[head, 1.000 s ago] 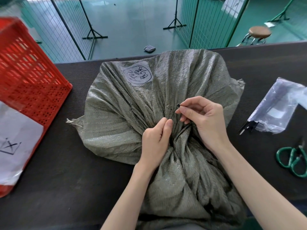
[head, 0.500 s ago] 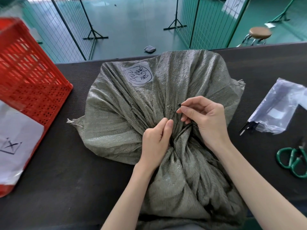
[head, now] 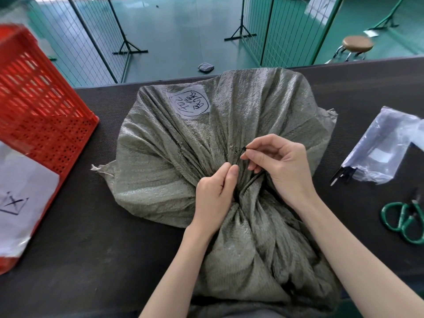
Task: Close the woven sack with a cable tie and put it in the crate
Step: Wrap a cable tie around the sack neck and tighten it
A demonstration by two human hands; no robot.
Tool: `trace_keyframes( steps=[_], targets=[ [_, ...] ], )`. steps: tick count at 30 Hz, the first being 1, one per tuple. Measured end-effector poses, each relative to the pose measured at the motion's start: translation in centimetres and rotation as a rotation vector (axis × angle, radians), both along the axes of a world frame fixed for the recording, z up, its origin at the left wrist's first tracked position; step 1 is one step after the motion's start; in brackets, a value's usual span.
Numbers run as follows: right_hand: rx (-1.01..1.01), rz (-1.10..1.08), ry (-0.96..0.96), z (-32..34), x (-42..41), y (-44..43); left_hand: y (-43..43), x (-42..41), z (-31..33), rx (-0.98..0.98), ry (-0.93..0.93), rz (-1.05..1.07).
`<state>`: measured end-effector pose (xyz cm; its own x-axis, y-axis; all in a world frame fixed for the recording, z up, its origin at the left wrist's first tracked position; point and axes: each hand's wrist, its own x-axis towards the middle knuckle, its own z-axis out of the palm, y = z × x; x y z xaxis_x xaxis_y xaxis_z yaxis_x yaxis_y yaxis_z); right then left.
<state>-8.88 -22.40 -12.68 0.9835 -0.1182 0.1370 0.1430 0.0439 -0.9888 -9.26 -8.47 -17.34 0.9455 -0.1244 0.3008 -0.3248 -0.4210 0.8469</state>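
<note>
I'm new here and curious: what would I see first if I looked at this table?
The big grey-green woven sack in the middle of the dark table stands out first, with the left hand gripping its bunched neck and the right hand pinching a thin black cable tie there. Next comes the bright red plastic crate at the left, then green-handled scissors at the far right.
</note>
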Motion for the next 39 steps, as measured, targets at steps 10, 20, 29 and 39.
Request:
trace_keyframes(
  steps=[10,20,29,39],
  targets=[
    [-0.062,0.041,0.017,-0.1,0.0,-0.2,0.0,-0.1,0.1,-0.038,0.036,0.009],
    [-0.247,0.157,-0.001,-0.5,0.3,-0.7,0.0,0.0,-0.1,-0.082,0.059,-0.011],
    [-0.051,0.071,0.044,0.0,0.6,-0.4,0.1,-0.1,0.1,-0.081,0.077,-0.034],
    [-0.374,0.079,-0.008,-0.2,1.3,-0.1,0.5,-0.1,0.2,0.0,0.027,-0.083]
  ],
)
